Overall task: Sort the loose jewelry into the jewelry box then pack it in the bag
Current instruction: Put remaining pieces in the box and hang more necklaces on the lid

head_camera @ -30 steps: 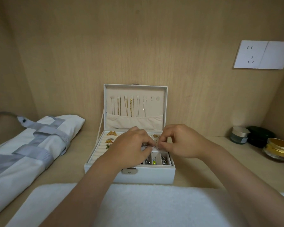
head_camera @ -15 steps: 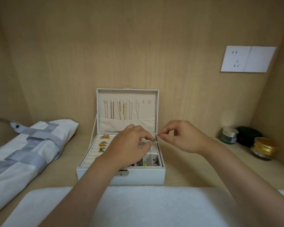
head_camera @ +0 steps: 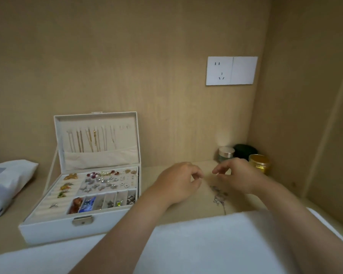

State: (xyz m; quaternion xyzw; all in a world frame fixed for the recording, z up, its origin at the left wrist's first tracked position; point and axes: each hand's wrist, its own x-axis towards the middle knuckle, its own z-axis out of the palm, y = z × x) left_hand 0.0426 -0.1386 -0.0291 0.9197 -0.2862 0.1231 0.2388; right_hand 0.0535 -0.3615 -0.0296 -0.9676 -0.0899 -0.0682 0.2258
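White fabric of the bag (head_camera: 6,180) lies at far left on the bench (head_camera: 186,206); the jewelry box (head_camera: 83,196) stands open beside it. Right of the box, the left hand (head_camera: 178,182) and right hand (head_camera: 238,178) hover with fingers curled, apparently pinching a thin chain (head_camera: 218,194) that dangles onto the bench.

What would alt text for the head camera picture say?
Two bare hands, left hand and right hand, hover over loose jewelry on a wooden shelf, right of an open white jewelry box. A white bag lies far left.
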